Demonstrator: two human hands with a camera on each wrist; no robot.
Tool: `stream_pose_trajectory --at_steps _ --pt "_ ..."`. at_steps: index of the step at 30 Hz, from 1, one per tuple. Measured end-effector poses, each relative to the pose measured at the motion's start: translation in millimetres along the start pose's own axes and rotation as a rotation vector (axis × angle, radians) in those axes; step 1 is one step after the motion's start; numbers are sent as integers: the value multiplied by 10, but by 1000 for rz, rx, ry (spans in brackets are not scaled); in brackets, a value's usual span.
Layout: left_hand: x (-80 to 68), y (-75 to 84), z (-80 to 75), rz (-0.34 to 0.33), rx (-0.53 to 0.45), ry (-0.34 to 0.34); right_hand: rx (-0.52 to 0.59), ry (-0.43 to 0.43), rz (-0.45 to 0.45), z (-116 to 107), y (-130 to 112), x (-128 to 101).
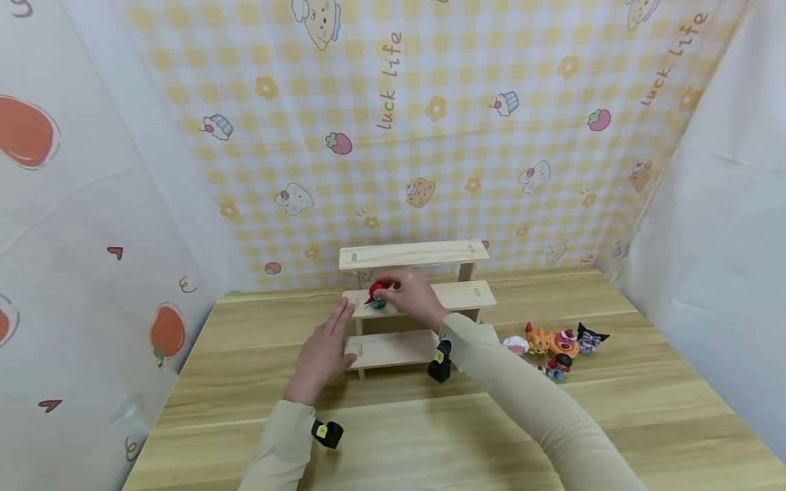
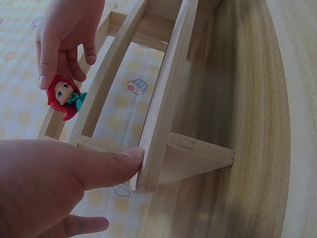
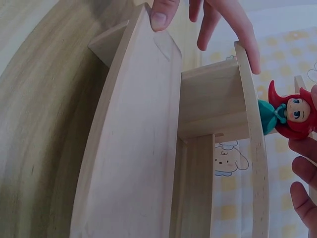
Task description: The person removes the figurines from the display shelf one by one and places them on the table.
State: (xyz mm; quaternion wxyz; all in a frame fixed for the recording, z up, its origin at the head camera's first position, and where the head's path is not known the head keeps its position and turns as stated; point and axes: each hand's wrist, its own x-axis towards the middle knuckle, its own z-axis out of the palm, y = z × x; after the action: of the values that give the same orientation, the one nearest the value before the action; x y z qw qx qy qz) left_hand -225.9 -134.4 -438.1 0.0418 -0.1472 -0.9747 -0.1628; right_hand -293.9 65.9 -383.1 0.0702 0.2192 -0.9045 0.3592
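A small figurine (image 1: 377, 294) with long red hair and a teal dress stands at the left part of the middle board of a three-tier wooden shelf (image 1: 460, 295). My right hand (image 1: 413, 298) pinches it by the head; in the right wrist view the figurine (image 3: 293, 115) faces the camera, its dress at the board's edge. At the shelf's left end is my left hand (image 1: 322, 356), fingers stretched towards the middle board. In the left wrist view its thumb (image 2: 111, 167) touches the lowest board's front edge.
To the shelf's right, several toy figures stand grouped on the wooden table (image 1: 258, 354), among them an orange one (image 1: 540, 341), a black-hooded purple one (image 1: 589, 339) and a dark-haired one (image 1: 559, 367). A yellow-checked cloth (image 1: 454, 164) hangs behind.
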Motion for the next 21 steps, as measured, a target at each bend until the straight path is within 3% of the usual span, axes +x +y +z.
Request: stream_pose_trajectory --at_steps 10,21 --pt "2 18 8 11 -2 2 44 39 40 -70 24 -108" --pt "-9 -32 16 38 -17 26 29 113 91 -224 243 -294"
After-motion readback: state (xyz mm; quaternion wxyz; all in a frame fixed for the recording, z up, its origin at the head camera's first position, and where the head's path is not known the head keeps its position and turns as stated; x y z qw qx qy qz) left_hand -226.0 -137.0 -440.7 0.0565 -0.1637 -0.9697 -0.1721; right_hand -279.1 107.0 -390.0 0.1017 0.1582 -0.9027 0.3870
